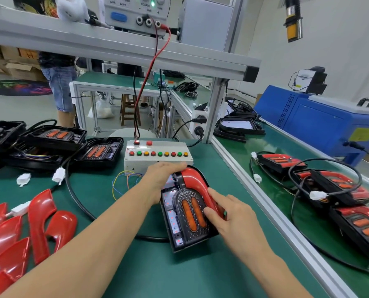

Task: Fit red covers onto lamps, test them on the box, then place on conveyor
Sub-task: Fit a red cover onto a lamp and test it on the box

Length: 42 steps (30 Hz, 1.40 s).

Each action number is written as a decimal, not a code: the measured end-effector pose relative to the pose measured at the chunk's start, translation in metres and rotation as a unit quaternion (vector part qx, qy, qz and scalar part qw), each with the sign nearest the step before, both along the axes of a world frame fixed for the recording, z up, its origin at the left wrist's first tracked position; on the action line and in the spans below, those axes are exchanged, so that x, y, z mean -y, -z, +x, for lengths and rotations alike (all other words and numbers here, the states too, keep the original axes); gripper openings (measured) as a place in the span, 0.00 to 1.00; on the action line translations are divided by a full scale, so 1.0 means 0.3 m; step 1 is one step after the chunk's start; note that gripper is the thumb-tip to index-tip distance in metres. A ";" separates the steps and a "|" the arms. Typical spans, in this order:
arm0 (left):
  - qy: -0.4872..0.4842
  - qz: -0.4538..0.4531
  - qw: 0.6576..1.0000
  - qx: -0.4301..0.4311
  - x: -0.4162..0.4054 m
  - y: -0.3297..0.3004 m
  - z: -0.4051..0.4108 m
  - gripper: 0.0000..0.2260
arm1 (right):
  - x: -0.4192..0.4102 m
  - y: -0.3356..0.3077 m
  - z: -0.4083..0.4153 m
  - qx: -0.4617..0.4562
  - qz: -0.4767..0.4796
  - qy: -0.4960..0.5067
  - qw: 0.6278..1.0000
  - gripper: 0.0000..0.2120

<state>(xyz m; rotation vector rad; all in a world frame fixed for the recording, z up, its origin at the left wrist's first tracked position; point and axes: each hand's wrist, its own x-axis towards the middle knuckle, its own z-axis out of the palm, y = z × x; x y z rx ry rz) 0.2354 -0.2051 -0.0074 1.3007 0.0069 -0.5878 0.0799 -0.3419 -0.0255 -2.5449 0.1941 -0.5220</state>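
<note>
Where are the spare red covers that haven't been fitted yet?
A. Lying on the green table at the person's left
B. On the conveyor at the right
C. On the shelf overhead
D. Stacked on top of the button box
A: the loose red covers lie in a pile on the green table at the person's left, while both hands work on the lamp in front of the button box.

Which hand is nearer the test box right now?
Left. The left hand lies on the lamp's top end, just before the test box; the right hand presses the red cover lower down.
</note>
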 end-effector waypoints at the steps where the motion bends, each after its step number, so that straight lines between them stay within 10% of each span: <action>1: -0.008 0.011 1.000 0.011 -0.003 -0.001 -0.001 0.17 | 0.001 0.002 -0.002 0.000 0.004 0.003 1.000 0.20; 6: 0.014 0.010 0.999 0.032 -0.024 -0.003 0.007 0.16 | 0.019 0.015 -0.003 -0.017 0.147 0.009 0.989 0.20; 13: 0.055 0.016 0.997 0.045 -0.039 -0.009 0.001 0.09 | 0.047 -0.004 0.006 -0.140 0.445 -0.094 0.880 0.12; 36: 0.042 0.017 0.999 0.003 -0.062 0.012 0.005 0.11 | 0.007 -0.035 0.088 -0.166 0.416 -0.064 0.892 0.15; 42: 0.009 0.169 0.976 0.135 -0.084 0.027 0.004 0.10 | -0.050 -0.022 0.153 -0.143 0.373 -0.067 0.914 0.16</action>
